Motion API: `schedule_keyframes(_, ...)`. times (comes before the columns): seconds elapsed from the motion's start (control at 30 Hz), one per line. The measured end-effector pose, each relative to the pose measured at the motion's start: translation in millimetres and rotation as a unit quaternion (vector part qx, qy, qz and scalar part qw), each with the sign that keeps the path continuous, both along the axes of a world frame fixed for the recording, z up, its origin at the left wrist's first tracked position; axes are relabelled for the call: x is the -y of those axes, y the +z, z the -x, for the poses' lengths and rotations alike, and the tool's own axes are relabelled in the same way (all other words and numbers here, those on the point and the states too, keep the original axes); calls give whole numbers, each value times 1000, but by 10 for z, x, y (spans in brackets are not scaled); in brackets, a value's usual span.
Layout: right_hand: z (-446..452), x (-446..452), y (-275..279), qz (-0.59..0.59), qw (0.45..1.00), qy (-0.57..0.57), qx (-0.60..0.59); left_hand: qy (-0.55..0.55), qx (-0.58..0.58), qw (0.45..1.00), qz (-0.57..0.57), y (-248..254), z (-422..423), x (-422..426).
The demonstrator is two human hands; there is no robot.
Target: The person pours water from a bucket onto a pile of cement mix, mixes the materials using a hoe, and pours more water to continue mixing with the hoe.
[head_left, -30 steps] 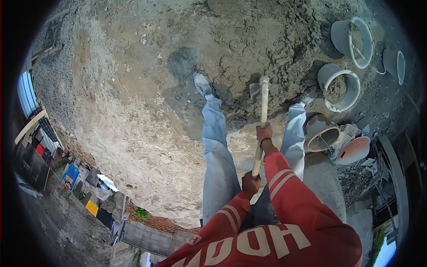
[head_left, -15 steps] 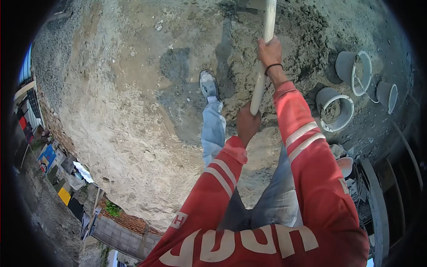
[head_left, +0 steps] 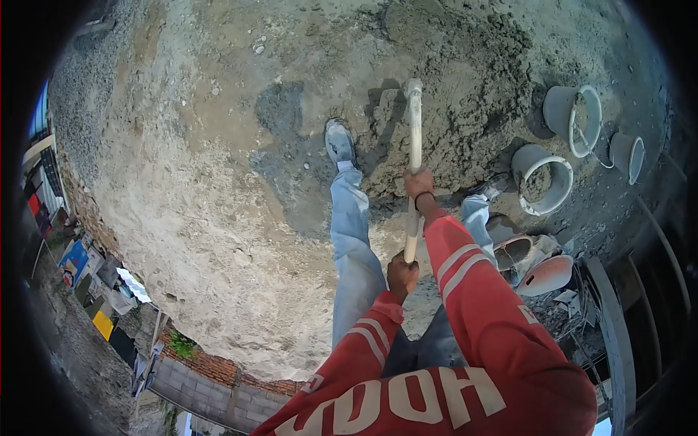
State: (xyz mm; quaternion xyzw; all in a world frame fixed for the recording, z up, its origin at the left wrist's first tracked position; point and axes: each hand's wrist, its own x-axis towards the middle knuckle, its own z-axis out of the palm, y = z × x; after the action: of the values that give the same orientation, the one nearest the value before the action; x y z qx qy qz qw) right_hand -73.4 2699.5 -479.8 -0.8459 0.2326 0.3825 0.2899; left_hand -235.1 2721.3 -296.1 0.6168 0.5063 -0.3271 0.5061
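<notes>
A hoe (head_left: 415, 138) with a long pale wooden handle stretches away from my body over the ground. My right hand (head_left: 419, 183), with a dark band at the wrist, is wrapped round the middle of the handle. Closer to me, my left hand (head_left: 403, 276) grips the handle's near end. The hoe's head is at the left edge of a heap of wet grey mortar (head_left: 480, 87); its blade is hard to tell from the mortar.
Two grey buckets (head_left: 556, 109) (head_left: 525, 163) and a smaller bucket (head_left: 622, 151) stand right of the mortar. A reddish-orange container (head_left: 547, 275) lies among debris at lower right. My shoe (head_left: 339, 142) is on the dusty ground. A low block wall (head_left: 211, 374) runs behind.
Both hands have drawn the hoe back toward my body, so its head now shows at the mortar's edge. My right foot and the orange container have come into fuller view.
</notes>
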Motion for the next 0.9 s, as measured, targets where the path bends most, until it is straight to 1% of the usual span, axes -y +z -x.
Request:
schedule_keyframes(0.03,30,159,36,-42,994,-49,-84,-27,-7,1000,-5,99,6,38)
schedule_keyframes(0.07,20,255,200,-41,995,-48,-81,-54,-12,998,-10,187,4,89)
schedule_keyframes(0.1,-28,342,423,-70,990,-86,-85,-52,-8,999,-10,274,0,160)
schedule_keyframes(0.13,-94,379,627,-100,983,-122,-91,-52,39,998,-23,369,8,249)
schedule_keyframes(0.17,-169,389,749,-100,984,-120,-88,-53,87,994,-37,419,7,332)
schedule_keyframes(0.23,-225,482,934,-48,998,-19,25,-28,89,995,-21,455,11,491)
schedule_keyframes(0.27,-240,544,936,-27,994,37,103,-6,118,993,-2,416,-26,547)
schedule_keyframes(0.3,-412,521,1072,-23,994,39,102,16,147,989,17,388,-122,567)
schedule_keyframes(0.33,-633,509,1177,-54,993,2,103,5,193,981,-21,310,-240,590)
schedule_keyframes(0.37,-892,452,1275,-86,990,-34,103,5,178,984,-8,247,-453,549)
schedule_keyframes(0.4,-1119,424,1219,-73,988,-22,135,4,163,987,5,167,-685,482)
schedule_keyframes(0.43,-1362,387,1114,-60,984,-11,166,3,191,982,0,29,-901,420)
schedule_keyframes(0.5,-1878,236,943,-55,982,-8,180,-5,229,974,1,-218,-1394,205)
schedule_keyframes(0.57,-2174,209,432,-11,979,19,201,-16,227,974,9,-352,-1553,111)
schedule_keyframes(0.6,-2059,274,165,-13,981,16,195,-28,209,978,3,-418,-1562,110)
schedule_keyframes(0.63,-1828,376,-164,6,992,25,120,-41,193,980,-3,-441,-1568,121)
schedule_keyframes(0.67,-1711,419,-307,26,998,33,47,-22,147,989,-6,-359,-1348,232)
schedule_keyframes(0.7,-1453,397,44,-18,996,-65,-65,-23,103,994,-4,-227,-1045,281)
schedule_keyframes(0.73,-1057,479,75,20,1000,-13,-14,-22,62,998,-2,-112,-752,332)
schedule_keyframes(0.77,-655,565,98,66,996,39,35,-60,31,998,3,-54,-429,389)
schedule_keyframes(0.8,-151,765,-201,84,996,-20,-16,-102,3,995,9,35,-189,389)
schedule_keyframes(0.83,-97,729,179,23,983,-133,-121,-126,-21,992,11,192,-120,338)
schedule_keyframes(0.87,52,818,285,-37,976,-188,-105,-149,-47,988,8,311,-82,283)
schedule_keyframes(0.9,198,911,350,-99,961,-241,-94,-149,-47,988,0,388,-27,272)
